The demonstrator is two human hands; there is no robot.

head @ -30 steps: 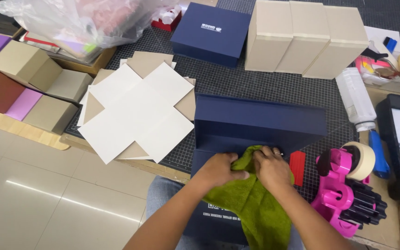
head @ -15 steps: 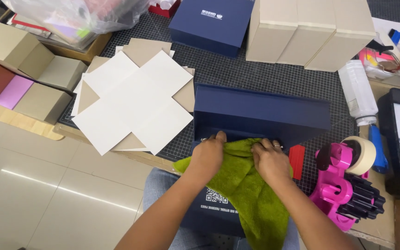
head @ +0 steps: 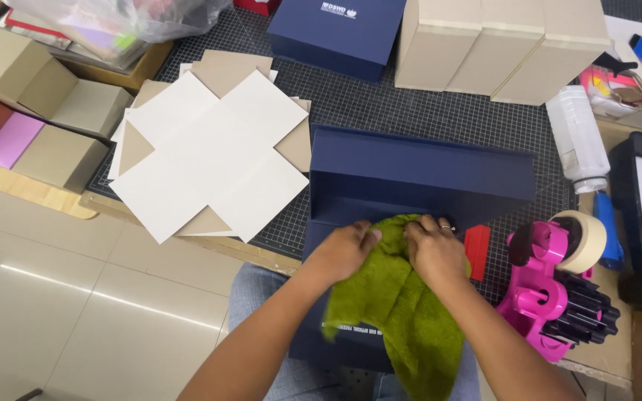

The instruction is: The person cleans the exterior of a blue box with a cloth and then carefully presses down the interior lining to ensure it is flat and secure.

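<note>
While the head view looks down, your left hand and right hand both press closed onto the green cloth, bunching it against the open navy box at the surface edge, so the box stays braced over your lap; the pink tape dispenser sits just right.

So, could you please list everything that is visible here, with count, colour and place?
open box: 1, navy, centre
cloth: 1, green, on the open box, under both hands
closed box: 1, navy, top centre
tall boxes: 3, beige, top right
card sheets: a stack, white and tan, left of centre
side boxes: several, tan, purple, brown, far left
tape dispenser: 1, pink, right
bottle: 1, clear, right
scraper: 1, red, beside the cloth
cutting mat: 1, dark, under everything
left hand: pressing the cloth
right hand: pressing the cloth
</note>
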